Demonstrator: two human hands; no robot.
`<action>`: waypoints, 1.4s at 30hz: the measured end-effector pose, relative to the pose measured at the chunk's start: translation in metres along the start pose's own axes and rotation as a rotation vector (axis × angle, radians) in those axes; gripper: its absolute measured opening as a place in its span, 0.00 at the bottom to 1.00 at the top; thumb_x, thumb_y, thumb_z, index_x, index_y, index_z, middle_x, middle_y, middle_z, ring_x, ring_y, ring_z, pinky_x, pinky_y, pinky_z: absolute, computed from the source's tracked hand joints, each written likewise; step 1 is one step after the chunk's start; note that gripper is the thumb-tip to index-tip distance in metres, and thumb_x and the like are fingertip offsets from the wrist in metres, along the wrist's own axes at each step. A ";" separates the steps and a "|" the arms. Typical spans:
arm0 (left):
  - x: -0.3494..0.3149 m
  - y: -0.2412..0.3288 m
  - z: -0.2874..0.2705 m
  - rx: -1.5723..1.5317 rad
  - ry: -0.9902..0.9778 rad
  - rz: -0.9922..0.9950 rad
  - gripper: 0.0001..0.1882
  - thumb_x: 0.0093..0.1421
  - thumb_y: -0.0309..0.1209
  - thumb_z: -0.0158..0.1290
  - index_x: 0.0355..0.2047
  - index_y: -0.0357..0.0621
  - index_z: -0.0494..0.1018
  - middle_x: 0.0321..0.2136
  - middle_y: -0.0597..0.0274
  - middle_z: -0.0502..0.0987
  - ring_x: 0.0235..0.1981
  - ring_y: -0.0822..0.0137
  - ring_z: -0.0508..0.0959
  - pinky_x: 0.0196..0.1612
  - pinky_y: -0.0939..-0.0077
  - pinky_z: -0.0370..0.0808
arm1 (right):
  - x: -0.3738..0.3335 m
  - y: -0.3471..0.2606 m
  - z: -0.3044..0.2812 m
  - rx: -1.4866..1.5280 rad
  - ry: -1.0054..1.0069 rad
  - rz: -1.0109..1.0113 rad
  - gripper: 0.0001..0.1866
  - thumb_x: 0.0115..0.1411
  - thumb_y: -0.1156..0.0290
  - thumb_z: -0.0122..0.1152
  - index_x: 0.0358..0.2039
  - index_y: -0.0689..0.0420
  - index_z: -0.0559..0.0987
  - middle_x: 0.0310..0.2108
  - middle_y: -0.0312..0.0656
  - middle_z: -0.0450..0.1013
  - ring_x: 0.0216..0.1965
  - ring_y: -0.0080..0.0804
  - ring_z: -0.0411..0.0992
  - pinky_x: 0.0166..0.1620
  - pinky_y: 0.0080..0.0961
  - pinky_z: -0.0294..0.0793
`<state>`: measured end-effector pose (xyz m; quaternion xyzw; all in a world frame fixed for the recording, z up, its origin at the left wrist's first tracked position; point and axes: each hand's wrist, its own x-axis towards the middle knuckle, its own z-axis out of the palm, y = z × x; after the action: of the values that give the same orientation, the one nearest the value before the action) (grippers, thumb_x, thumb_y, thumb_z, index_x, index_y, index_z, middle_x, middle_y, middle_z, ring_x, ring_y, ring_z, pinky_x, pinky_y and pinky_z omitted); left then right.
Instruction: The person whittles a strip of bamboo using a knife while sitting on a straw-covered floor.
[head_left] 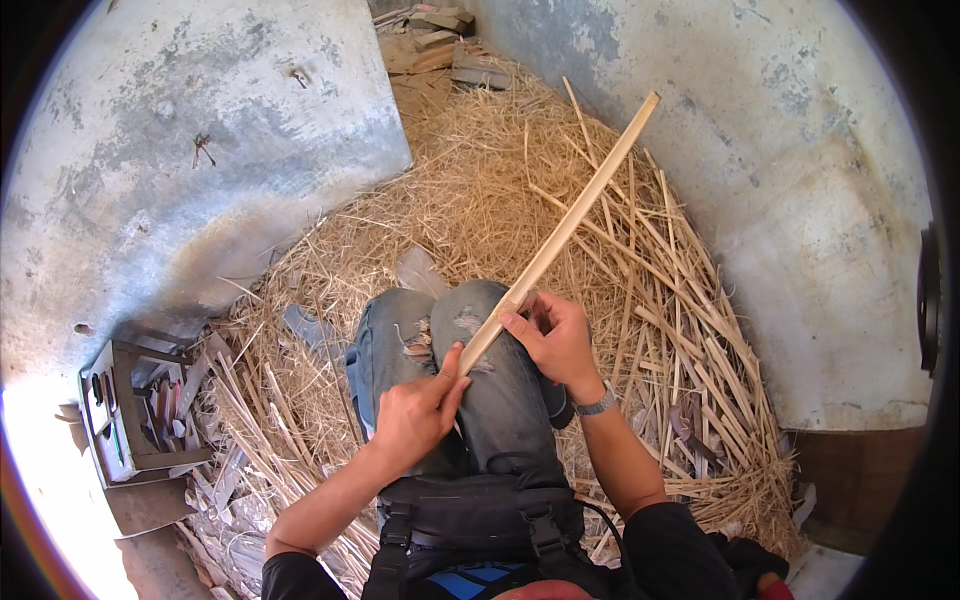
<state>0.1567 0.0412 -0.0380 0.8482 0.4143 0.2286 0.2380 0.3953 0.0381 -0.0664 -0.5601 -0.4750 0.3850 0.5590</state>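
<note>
A long, pale split bamboo strip [572, 218] slants over my knees, its far end up to the right and its near end low by my lap. At that near end, my left hand [415, 412] is closed on the strip, with the thumb along it. Farther up, by a joint in the bamboo, my right hand [558, 338] grips it with the thumb pressed on the near face. The right fingers curl underneath and are partly hidden. Beneath the strip are my legs in worn jeans [490, 400], torn at the knees.
Straw-like shavings [470, 170] cover the floor. Loose bamboo strips [690, 340] are heaped along the right wall, with more strips [265, 410] at the left. A small wooden box [150, 450] with tools stands at the left. Worn plaster walls [790, 180] enclose the space.
</note>
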 end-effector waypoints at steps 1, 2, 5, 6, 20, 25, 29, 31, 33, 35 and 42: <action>0.000 0.000 0.000 0.007 0.001 -0.005 0.25 0.66 0.36 0.61 0.63 0.49 0.74 0.18 0.54 0.78 0.18 0.51 0.80 0.23 0.56 0.74 | 0.001 -0.001 0.002 -0.045 0.011 -0.027 0.13 0.64 0.67 0.71 0.27 0.60 0.78 0.18 0.26 0.65 0.20 0.12 0.57 0.24 0.20 0.56; 0.000 0.001 0.000 0.013 0.002 -0.010 0.25 0.66 0.36 0.61 0.63 0.49 0.75 0.18 0.53 0.78 0.18 0.51 0.80 0.23 0.56 0.74 | 0.001 -0.003 0.001 -0.047 0.009 -0.028 0.13 0.64 0.67 0.71 0.27 0.60 0.78 0.18 0.26 0.65 0.20 0.12 0.57 0.24 0.20 0.56; 0.001 0.000 -0.002 -0.040 -0.015 -0.045 0.25 0.66 0.36 0.61 0.62 0.48 0.75 0.18 0.52 0.78 0.19 0.50 0.80 0.24 0.56 0.75 | -0.001 -0.016 -0.007 -0.141 -0.030 0.058 0.15 0.64 0.67 0.71 0.25 0.61 0.78 0.17 0.28 0.66 0.21 0.13 0.59 0.24 0.21 0.57; 0.001 0.000 -0.003 -0.041 -0.014 -0.045 0.25 0.66 0.36 0.61 0.62 0.48 0.75 0.18 0.52 0.78 0.19 0.50 0.80 0.24 0.56 0.75 | -0.001 -0.018 -0.010 -0.137 -0.086 0.051 0.14 0.64 0.67 0.70 0.26 0.61 0.78 0.18 0.29 0.67 0.21 0.13 0.60 0.24 0.21 0.58; 0.002 -0.019 -0.004 -0.582 -0.176 -0.228 0.24 0.70 0.31 0.57 0.63 0.33 0.72 0.53 0.44 0.82 0.44 0.70 0.85 0.46 0.73 0.79 | 0.035 0.004 -0.048 -0.171 0.152 -0.142 0.13 0.76 0.65 0.54 0.43 0.63 0.79 0.25 0.33 0.71 0.22 0.16 0.65 0.26 0.17 0.64; 0.007 -0.014 -0.016 -0.801 -0.305 -0.438 0.23 0.73 0.30 0.53 0.65 0.31 0.69 0.61 0.56 0.77 0.47 0.77 0.79 0.48 0.76 0.77 | 0.057 -0.008 -0.055 -0.298 0.337 -0.269 0.15 0.72 0.69 0.61 0.55 0.60 0.82 0.28 0.39 0.79 0.24 0.18 0.72 0.28 0.18 0.71; 0.010 -0.014 -0.020 -0.796 -0.394 -0.514 0.24 0.74 0.29 0.53 0.65 0.28 0.68 0.64 0.56 0.74 0.50 0.77 0.75 0.53 0.79 0.74 | 0.076 -0.007 -0.060 -0.416 0.376 -0.437 0.15 0.69 0.74 0.63 0.55 0.56 0.84 0.30 0.42 0.84 0.24 0.20 0.76 0.27 0.18 0.73; 0.008 -0.015 -0.016 -0.817 -0.362 -0.493 0.24 0.73 0.29 0.53 0.65 0.27 0.67 0.64 0.55 0.74 0.53 0.78 0.73 0.56 0.80 0.73 | 0.078 -0.004 -0.056 -0.424 0.375 -0.449 0.15 0.68 0.76 0.63 0.54 0.57 0.85 0.30 0.43 0.84 0.24 0.21 0.77 0.26 0.18 0.73; 0.006 -0.014 -0.012 -0.841 -0.319 -0.464 0.25 0.73 0.29 0.53 0.65 0.25 0.67 0.63 0.54 0.74 0.55 0.77 0.72 0.58 0.79 0.71 | 0.077 0.004 -0.048 -0.434 0.371 -0.461 0.14 0.67 0.77 0.63 0.53 0.58 0.85 0.31 0.44 0.84 0.23 0.23 0.77 0.26 0.19 0.74; 0.008 -0.008 -0.013 -0.812 -0.304 -0.451 0.25 0.73 0.30 0.54 0.64 0.25 0.67 0.63 0.52 0.74 0.56 0.76 0.72 0.59 0.79 0.71 | 0.068 0.016 -0.039 -0.487 0.347 -0.521 0.14 0.66 0.80 0.62 0.51 0.58 0.86 0.31 0.45 0.84 0.21 0.24 0.77 0.25 0.20 0.74; 0.008 -0.008 -0.009 -0.782 -0.299 -0.485 0.24 0.73 0.30 0.54 0.63 0.24 0.68 0.65 0.45 0.72 0.60 0.73 0.71 0.63 0.77 0.68 | 0.038 0.015 -0.012 -0.425 0.206 -0.466 0.13 0.64 0.82 0.62 0.47 0.58 0.87 0.22 0.42 0.80 0.19 0.22 0.75 0.24 0.21 0.71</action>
<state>0.1512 0.0538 -0.0340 0.5977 0.4443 0.1808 0.6424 0.4181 0.0722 -0.0770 -0.5764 -0.6010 0.0804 0.5477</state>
